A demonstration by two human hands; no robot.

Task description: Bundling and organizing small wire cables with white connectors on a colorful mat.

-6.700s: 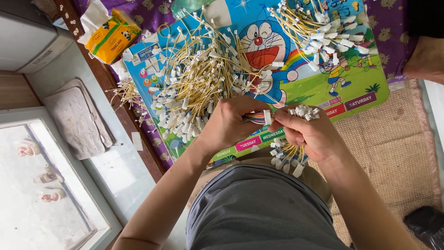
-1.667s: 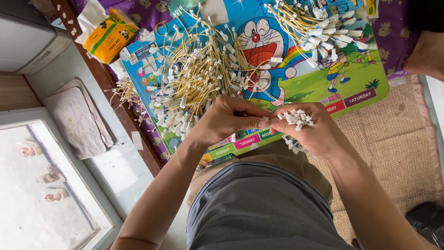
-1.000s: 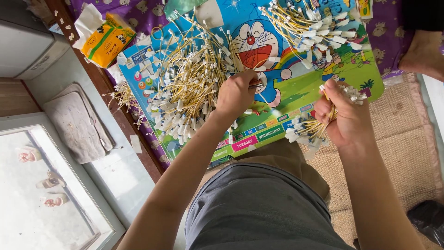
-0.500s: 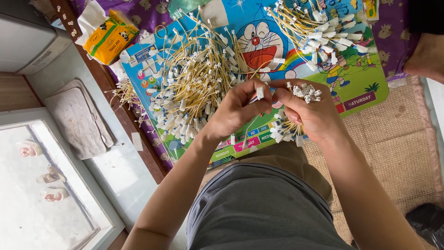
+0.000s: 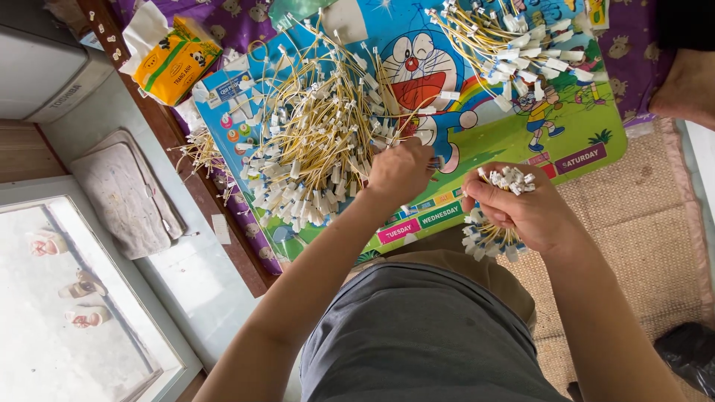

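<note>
the right hand (image 5: 525, 212) is clamped around a bundle of yellow wires (image 5: 495, 238) with white connectors, ends gathered level above the fist, likely to keep them aligned. the left hand (image 5: 402, 170) reaches to the edge of the big loose pile of wires (image 5: 313, 141) on the colourful cartoon board (image 5: 566, 126); its fingers curl together there, though whether they pinch a wire cannot be told. a second pile (image 5: 506, 41) lies well apart at the board's far corner, a tissue pack (image 5: 175, 59) beside.
</note>
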